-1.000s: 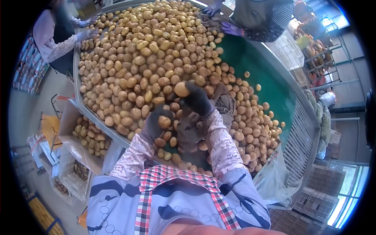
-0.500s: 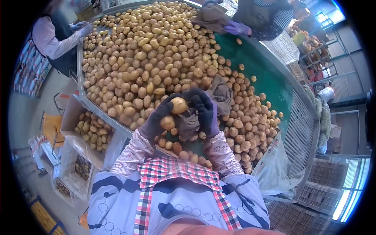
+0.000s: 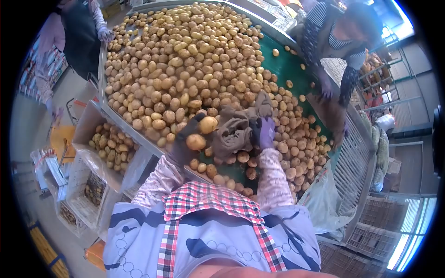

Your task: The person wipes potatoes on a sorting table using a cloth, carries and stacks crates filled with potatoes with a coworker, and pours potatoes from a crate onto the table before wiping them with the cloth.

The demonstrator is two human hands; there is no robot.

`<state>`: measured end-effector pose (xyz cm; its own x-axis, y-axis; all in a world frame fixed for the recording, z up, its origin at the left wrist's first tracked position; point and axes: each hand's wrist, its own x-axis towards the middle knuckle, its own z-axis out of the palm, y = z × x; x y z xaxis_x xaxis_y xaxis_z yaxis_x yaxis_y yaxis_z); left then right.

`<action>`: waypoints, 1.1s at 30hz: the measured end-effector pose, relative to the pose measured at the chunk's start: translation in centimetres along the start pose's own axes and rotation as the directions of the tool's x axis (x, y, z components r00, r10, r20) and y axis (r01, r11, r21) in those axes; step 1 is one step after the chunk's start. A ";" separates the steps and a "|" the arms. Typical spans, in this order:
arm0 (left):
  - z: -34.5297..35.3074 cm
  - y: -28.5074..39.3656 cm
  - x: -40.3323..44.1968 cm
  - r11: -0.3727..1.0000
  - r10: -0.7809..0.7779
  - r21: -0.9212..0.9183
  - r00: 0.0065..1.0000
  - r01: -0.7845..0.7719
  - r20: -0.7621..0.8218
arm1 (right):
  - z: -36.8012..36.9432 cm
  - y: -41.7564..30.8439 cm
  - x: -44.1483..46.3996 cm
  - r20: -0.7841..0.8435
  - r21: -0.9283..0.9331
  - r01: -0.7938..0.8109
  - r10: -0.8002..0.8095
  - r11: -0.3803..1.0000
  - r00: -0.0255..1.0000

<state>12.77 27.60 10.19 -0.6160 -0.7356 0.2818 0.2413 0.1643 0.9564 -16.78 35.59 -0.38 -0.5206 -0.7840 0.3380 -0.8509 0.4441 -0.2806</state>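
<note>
My left hand, in a dark glove, is closed around two potatoes. One round yellow potato sits at its fingertips, and a browner potato lies lower against the palm. Bunched just right of them is a grey-brown cloth. My right hand, in a purple glove with dark fingers, grips that cloth at its right side; its fingertips are partly hidden in the folds. Both hands are over the near edge of a large potato pile, with loose potatoes below them on the green surface.
A metal rim borders the sorting table. A box of potatoes and white crates stand at the left. A slatted rack and plastic sheet are at the right. One co-worker leans in upper right; another stands upper left.
My right hand has moved right and down, away from the left, with the cloth now spread between them. My left hand keeps both potatoes. The upper-right co-worker has bent toward the rack with a cloth.
</note>
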 end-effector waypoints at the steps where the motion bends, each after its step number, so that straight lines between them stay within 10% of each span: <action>1: -0.1 -0.4 -0.3 0.999 -0.036 0.014 0.999 0.037 -0.032 | 0.1 0.5 -1.1 0.002 0.036 0.040 -0.040 0.999 0.999; 5: -0.7 -2.0 -0.5 0.988 -0.072 0.125 0.991 0.086 -0.114 | -4.3 0.0 -4.8 0.372 0.374 -0.302 0.157 0.877 0.915; 7: -0.4 -1.1 -0.2 0.983 -0.009 0.181 0.988 0.037 -0.154 | -5.7 -0.1 -7.5 0.349 0.586 -0.359 0.174 0.726 0.921; 11: -1.2 -0.3 -0.1 0.949 0.004 0.313 0.992 0.037 -0.129 | -8.2 -6.5 -12.2 -0.115 0.384 0.162 -0.127 0.909 0.985; 12: -1.0 0.0 -0.1 0.940 0.010 0.338 0.989 0.041 -0.147 | -1.9 -6.1 -15.5 -0.082 0.753 0.004 0.087 0.658 0.993; 14: -1.4 -1.3 -0.2 0.941 0.032 0.338 0.988 0.023 -0.154 | 2.7 -7.3 -17.3 -0.056 0.543 0.128 -0.116 0.830 0.992; 15: -1.6 -1.3 -0.1 0.952 0.021 0.306 0.987 0.028 -0.157 | -0.1 -9.9 -15.1 0.123 -0.128 0.468 -0.454 0.875 0.882; 19: -2.8 -1.1 -0.7 0.943 -0.004 0.321 0.972 0.082 -0.236 | -1.2 -15.3 -8.8 0.200 -0.031 0.478 -0.463 0.878 0.864; 23: -3.8 -1.4 -1.0 0.990 -0.007 0.137 0.990 0.027 -0.144 | -3.6 -17.1 -3.7 0.301 0.345 0.160 -0.270 0.925 0.914; 25: -3.6 -2.7 -2.0 0.980 -0.077 -0.198 0.957 0.021 -0.278 | -5.7 -17.6 0.0 0.455 0.710 -0.323 -0.057 0.626 0.889; 30: -12.2 -7.7 -7.1 0.805 -0.217 -0.591 0.906 -0.045 -0.364 | 0.9 -10.5 1.5 0.450 0.749 -0.430 0.089 0.503 0.889; 33: -21.4 -5.9 -11.7 0.916 0.169 0.383 0.754 0.117 -0.635 | -2.8 -11.1 -0.8 0.452 0.818 -0.448 0.080 0.362 0.889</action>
<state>34.62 21.20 -0.39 0.0528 -0.9439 0.3259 -0.1382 0.3164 0.9385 -7.08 32.51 4.99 -0.4989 -0.8572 -0.1277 -0.0175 0.1573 -0.9874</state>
